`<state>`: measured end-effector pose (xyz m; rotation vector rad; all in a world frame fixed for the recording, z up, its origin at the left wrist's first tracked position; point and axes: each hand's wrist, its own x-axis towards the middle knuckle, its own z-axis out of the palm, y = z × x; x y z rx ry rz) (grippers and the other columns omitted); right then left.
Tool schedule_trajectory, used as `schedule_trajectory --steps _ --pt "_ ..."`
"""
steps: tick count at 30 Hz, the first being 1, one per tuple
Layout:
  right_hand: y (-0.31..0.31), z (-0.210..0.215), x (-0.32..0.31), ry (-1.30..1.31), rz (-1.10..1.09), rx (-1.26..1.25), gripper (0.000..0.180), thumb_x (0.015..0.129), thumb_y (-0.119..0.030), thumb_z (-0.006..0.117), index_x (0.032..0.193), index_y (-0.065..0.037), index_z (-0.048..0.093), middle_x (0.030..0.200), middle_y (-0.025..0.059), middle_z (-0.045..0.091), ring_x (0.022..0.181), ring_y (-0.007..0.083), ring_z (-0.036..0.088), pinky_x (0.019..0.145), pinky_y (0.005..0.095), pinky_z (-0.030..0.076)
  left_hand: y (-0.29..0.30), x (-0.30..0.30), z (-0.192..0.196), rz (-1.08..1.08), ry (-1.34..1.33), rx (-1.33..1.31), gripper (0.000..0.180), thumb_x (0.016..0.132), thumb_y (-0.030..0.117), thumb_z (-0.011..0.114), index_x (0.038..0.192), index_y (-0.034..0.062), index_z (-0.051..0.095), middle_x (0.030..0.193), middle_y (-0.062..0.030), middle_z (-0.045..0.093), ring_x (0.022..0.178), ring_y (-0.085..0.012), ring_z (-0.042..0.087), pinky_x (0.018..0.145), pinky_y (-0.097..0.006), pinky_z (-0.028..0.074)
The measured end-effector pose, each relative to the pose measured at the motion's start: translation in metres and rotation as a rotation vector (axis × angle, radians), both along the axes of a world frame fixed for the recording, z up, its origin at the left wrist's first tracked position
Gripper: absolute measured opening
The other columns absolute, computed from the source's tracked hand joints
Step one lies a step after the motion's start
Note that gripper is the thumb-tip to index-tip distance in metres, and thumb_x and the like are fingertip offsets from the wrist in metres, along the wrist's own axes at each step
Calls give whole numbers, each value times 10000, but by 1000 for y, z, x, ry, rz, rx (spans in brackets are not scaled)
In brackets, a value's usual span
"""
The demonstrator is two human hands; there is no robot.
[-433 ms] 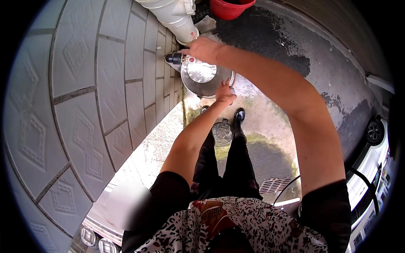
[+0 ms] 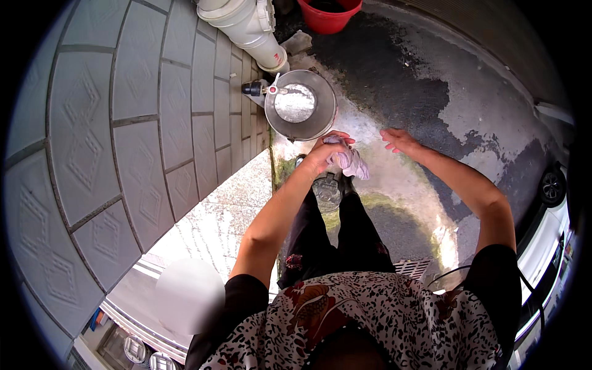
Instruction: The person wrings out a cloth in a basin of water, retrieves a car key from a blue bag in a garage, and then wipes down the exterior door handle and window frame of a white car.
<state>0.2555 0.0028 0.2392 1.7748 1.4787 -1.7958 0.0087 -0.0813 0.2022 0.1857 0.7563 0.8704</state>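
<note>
— Below the tap [image 2: 256, 88] on the tiled wall [image 2: 123, 142], what did the left hand [image 2: 325, 151] have?

— It was closed around a wad of pale cloth [image 2: 350, 161], fingers curled over the top, with the loose end hanging down and to the right. The cloth sat just under the rim of the metal bucket [image 2: 300, 106], close to it; whether it touched the rim could not be made out.

— And the right hand [image 2: 398, 140]?

— It was empty, fingers spread loosely with the palm turned down, hanging near the cloth but apart from it, above the wet concrete ground [image 2: 431, 111].

— How would that cloth have handled?

— Soft and limp, judging by the way it drooped out of the fist. It looked bunched and probably damp, so somewhat heavier than dry cloth yet still light, and nothing about it was fragile. A full fist round the bunched middle seemed the surest hold; taken by the dangling tail, it would likely have unrolled and swung.

— And the bucket?

— It stood under the tap with water showing inside. Filled like that, it was probably heavy and apt to slop. Beyond it stood a red tub [image 2: 328, 15] and a white drainpipe [image 2: 246, 28].
</note>
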Motion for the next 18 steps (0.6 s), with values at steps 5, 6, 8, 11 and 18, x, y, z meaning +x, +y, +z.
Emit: schedule_trajectory --steps 5,6,8,11,18 --pt "-86 51 42 543 -591 -745 1063 651 -833 299 1361 -43 278 1327 165 403 1172 350 444 853 451 432 -1 42 76 -53 -543 60 365 711 70 605 1057 29 499 1164 -187 518 1017 -261 540 897 -400 426" --pt "-102 78 21 736 -715 -855 1117 606 -865 254 1373 -53 256 1346 162 382 1194 366 421 841 457 442 -3 48 87 -61 -543 71 333 714 111 616 1018 29 507 1153 -184 518 1007 -260 542 880 -392 432" --pt "-117 98 8 1000 -685 -849 1094 594 -862 273 1389 -113 222 1353 180 356 1189 387 416 765 442 488 -4 55 97 -122 -574 123 309 718 116 617 994 30 510 1150 -187 518 1004 -267 542 883 -395 431" --pt "-126 114 2 1207 -600 -790 1035 622 -787 402 1388 -114 222 1346 212 349 1098 343 487 694 371 509 7 55 115 -238 -557 217 239 739 150 625 909 32 505 1105 -189 540 1056 -300 525 881 -417 433" --pt "-106 184 3 911 -600 -620 553 689 -256 753 1114 -25 486 855 140 578 588 123 521 440 242 405 35 76 159 -314 -285 181 138 799 137 619 841 65 509 786 -88 591 814 -257 622 720 -376 512"
